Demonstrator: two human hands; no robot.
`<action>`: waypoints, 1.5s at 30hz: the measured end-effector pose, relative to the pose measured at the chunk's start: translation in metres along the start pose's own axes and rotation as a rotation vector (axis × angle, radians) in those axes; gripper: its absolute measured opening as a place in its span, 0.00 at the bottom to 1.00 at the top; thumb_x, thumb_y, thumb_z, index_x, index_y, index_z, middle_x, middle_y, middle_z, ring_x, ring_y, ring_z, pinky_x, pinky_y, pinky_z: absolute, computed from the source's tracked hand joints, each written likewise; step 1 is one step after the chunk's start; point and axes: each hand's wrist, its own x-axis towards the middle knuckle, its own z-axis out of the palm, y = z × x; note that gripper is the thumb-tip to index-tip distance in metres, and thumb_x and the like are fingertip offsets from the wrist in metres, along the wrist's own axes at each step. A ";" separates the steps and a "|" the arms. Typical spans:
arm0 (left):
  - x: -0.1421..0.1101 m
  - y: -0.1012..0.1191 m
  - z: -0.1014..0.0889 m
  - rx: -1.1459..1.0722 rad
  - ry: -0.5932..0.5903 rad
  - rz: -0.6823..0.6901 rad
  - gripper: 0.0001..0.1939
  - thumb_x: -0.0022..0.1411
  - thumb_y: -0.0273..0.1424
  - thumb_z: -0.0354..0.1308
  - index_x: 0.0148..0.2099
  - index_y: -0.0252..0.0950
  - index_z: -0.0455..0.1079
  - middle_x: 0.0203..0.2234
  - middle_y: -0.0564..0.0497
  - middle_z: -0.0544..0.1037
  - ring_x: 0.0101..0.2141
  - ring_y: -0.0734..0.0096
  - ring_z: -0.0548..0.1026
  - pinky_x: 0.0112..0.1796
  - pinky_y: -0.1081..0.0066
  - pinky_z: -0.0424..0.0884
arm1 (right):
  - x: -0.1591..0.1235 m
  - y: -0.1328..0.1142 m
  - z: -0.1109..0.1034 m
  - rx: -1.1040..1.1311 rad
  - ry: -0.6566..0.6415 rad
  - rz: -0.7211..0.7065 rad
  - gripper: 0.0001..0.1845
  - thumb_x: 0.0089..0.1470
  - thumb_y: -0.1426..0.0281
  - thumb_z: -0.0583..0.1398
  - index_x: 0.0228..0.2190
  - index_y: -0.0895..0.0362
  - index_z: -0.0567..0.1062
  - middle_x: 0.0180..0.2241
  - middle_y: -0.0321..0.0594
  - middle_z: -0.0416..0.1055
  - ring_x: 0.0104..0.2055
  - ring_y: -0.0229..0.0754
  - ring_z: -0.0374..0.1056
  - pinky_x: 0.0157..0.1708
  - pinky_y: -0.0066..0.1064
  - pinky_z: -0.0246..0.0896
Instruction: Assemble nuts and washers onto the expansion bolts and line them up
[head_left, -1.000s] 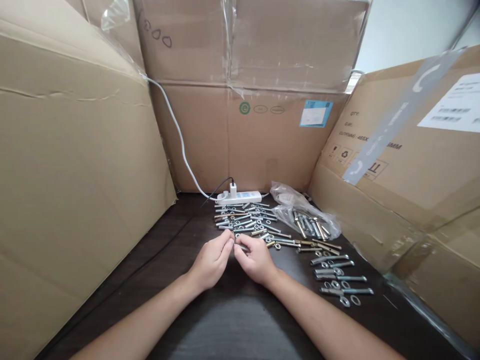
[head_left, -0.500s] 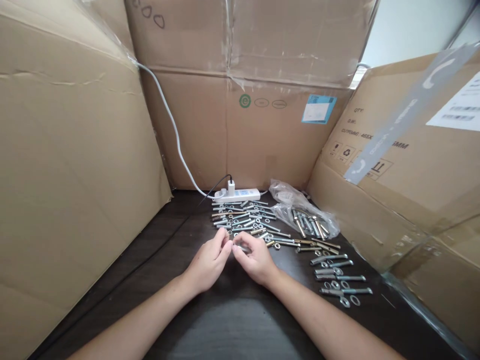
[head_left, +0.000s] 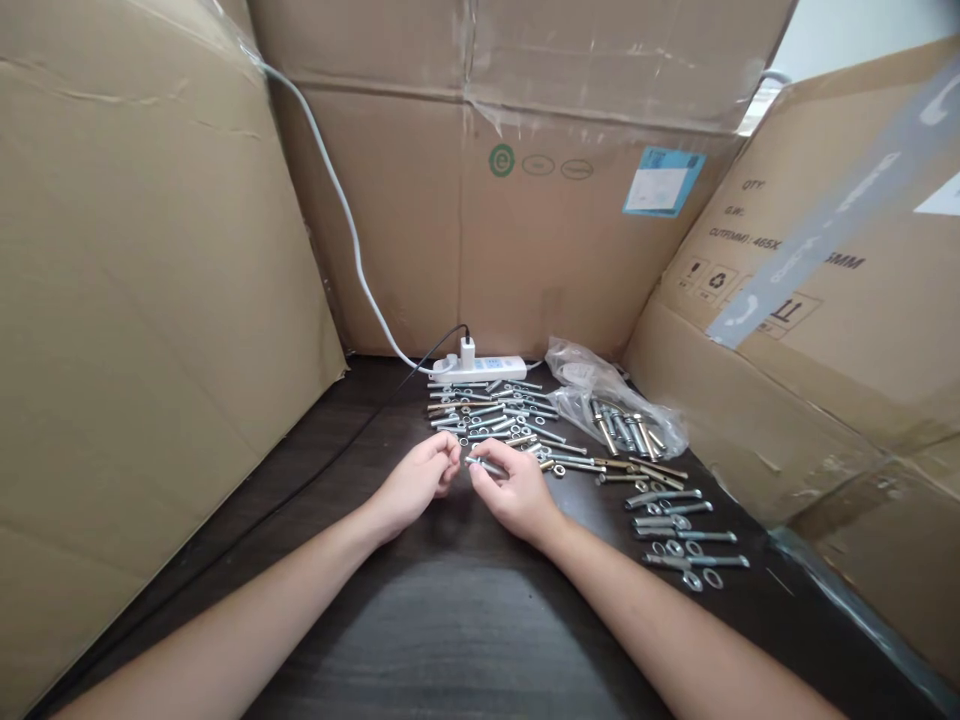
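A: Status on the hands?

B: Right hand (head_left: pixel 517 492) pinches a short silver metal bolt (head_left: pixel 486 465) by its shaft, tip pointing left. Left hand (head_left: pixel 417 482) meets that tip, fingertips pressed together on something too small to make out. Both sit low over the dark wood-grain table (head_left: pixel 465 620), wrists resting, likely for steadiness.

A: Stock?

B: Loose pile of silver bolts and washers (head_left: pixel 495 415) just beyond the hands, within reach. Neater row of bolts with washers (head_left: pixel 679 530) off to the right, apart from the pile. Clear plastic bag of bolts (head_left: pixel 622 425) behind that.

A: Anything else?

B: White power strip (head_left: pixel 480 370) at the back, brown cardboard boxes (head_left: pixel 150 280) walling in three sides.
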 end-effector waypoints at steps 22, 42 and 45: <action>-0.017 0.008 0.002 0.729 -0.108 0.287 0.11 0.61 0.25 0.41 0.46 0.37 0.55 0.32 0.52 0.70 0.33 0.69 0.70 0.37 0.69 0.64 | -0.003 -0.001 -0.001 -0.381 -0.112 -0.001 0.11 0.52 0.65 0.56 0.33 0.56 0.75 0.21 0.36 0.70 0.20 0.37 0.61 0.25 0.27 0.53; -0.022 0.015 0.004 0.897 -0.116 0.363 0.06 0.65 0.32 0.42 0.41 0.38 0.58 0.31 0.53 0.70 0.30 0.71 0.68 0.31 0.73 0.60 | 0.001 0.006 -0.007 -0.055 -0.097 0.000 0.11 0.56 0.65 0.54 0.32 0.58 0.74 0.27 0.35 0.72 0.27 0.36 0.65 0.31 0.26 0.57; -0.025 0.016 0.006 0.892 -0.074 0.374 0.08 0.62 0.28 0.44 0.44 0.38 0.58 0.32 0.53 0.69 0.30 0.72 0.67 0.32 0.73 0.61 | 0.001 0.006 -0.006 -0.077 -0.108 -0.021 0.12 0.56 0.65 0.54 0.28 0.58 0.74 0.25 0.35 0.71 0.27 0.36 0.64 0.31 0.26 0.57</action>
